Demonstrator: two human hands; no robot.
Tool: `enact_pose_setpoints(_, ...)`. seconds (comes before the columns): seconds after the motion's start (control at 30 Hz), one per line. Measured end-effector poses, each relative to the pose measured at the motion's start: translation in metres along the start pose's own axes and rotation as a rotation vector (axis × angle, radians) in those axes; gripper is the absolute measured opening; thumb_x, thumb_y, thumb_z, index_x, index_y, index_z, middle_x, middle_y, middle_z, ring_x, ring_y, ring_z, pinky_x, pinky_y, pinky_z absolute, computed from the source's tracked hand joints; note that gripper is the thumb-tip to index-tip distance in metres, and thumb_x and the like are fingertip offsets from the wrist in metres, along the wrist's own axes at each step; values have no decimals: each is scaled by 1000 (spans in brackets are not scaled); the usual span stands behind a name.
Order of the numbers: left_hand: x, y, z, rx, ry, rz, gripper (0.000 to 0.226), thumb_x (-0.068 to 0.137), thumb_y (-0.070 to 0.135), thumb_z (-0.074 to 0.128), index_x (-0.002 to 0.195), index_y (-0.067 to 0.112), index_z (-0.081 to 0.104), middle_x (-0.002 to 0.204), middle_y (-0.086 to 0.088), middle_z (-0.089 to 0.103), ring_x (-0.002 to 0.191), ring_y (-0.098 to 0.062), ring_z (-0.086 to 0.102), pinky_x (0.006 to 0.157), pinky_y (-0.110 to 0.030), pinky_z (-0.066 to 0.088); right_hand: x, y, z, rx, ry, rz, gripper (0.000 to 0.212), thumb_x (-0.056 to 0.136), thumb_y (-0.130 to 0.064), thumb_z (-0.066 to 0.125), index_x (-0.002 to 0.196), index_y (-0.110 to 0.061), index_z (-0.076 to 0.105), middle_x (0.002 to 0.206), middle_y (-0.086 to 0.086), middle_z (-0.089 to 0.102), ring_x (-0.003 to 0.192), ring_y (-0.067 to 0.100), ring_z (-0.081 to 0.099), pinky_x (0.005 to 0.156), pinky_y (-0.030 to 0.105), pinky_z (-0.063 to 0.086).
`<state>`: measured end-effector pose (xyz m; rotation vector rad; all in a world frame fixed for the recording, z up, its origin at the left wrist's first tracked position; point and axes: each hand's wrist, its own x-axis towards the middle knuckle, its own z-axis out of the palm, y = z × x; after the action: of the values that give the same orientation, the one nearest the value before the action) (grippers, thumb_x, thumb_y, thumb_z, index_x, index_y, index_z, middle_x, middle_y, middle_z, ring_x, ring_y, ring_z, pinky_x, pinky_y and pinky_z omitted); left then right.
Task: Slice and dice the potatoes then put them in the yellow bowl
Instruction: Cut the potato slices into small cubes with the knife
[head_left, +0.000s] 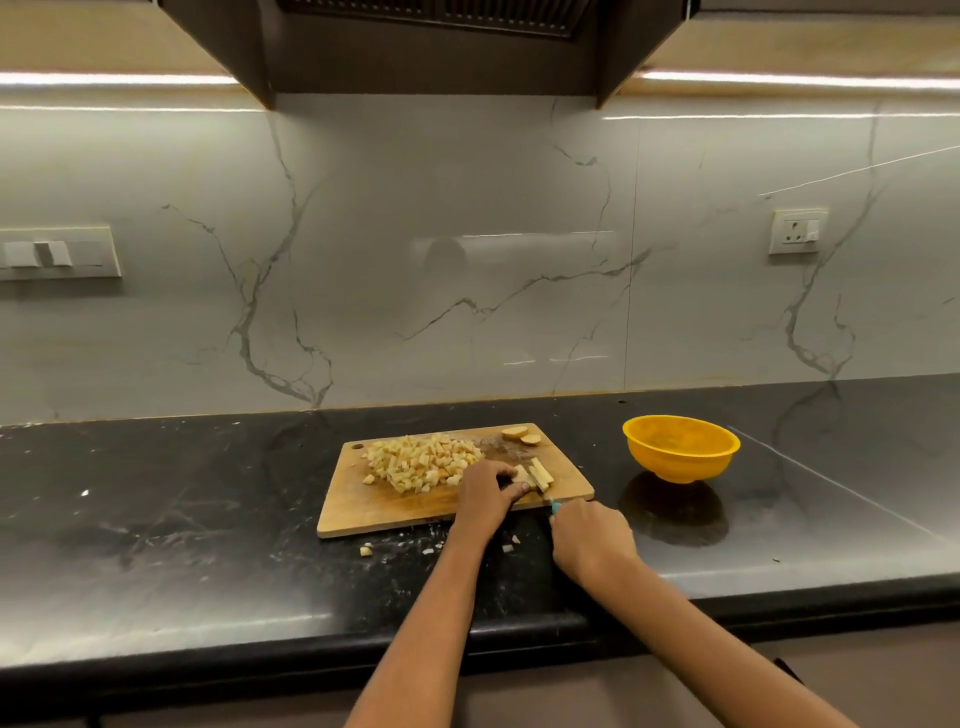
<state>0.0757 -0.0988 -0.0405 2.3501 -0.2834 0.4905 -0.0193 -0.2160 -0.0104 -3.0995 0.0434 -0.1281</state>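
A wooden board (363, 499) lies on the black worktop (208, 493). A heap of dice (423, 461) covers its far left part. Two end slices (522, 435) sit at its far right corner. The left hand (485, 493) grips potato strips (535, 475) near the board's right edge. The right hand (592, 538) is clenched round a knife handle (555, 506), teal where it shows; the blade is hidden. The yellow bowl (680, 448) stands to the right of the board, apart from it. A few stray bits (367, 551) lie on the worktop in front of the board.
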Motion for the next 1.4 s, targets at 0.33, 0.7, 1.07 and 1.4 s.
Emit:
enact_pose_setpoints(0.33,-2,1,-1,-26,48,-9,27,86,20,65,111,9,67,112,-6,68,105,-14,59,88,-19,39,6,8,-3,378,-43,123,46,102,-39,30,111,-3,57,100,12,64,89,25,66,73,33,54)
enact_pose_setpoints(0.7,-1,1,-1,-25,54,-12,27,86,20,65,111,9,68,112,-5,68,104,-14,60,88,-21,42,8,8,-5,401,-107,101,43,103,-36,29,108,-3,55,78,7,60,68,18,64,65,29,55)
enact_pose_setpoints(1.07,-6,4,-7,-41,65,31,24,84,18,67,104,5,71,104,-9,71,97,-16,64,78,-17,39,39,-20,-15,223,-151,28,36,99,-13,33,126,-1,55,116,16,62,97,28,63,71,31,49)
enact_pose_setpoints(1.4,-7,5,-5,-61,79,-25,26,85,18,67,108,7,69,109,-7,69,103,-15,60,82,-15,35,-3,2,0,144,82,26,35,103,-27,34,119,-6,57,116,10,63,105,24,62,84,32,48)
